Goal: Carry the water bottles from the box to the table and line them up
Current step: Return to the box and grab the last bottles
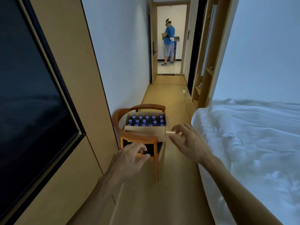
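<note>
An open cardboard box (146, 129) sits on the seat of a wooden armchair (138, 138), packed with upright water bottles (146, 120) showing rows of blue-purple caps.

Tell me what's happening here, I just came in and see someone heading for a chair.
A person is reaching both hands toward an open cardboard box of water bottles that sits on a wooden chair beside the bed. The left hand and right hand are both empty and have not touched the box. No bottle has been lifted yet. Another person stands in the far doorway.
</note>
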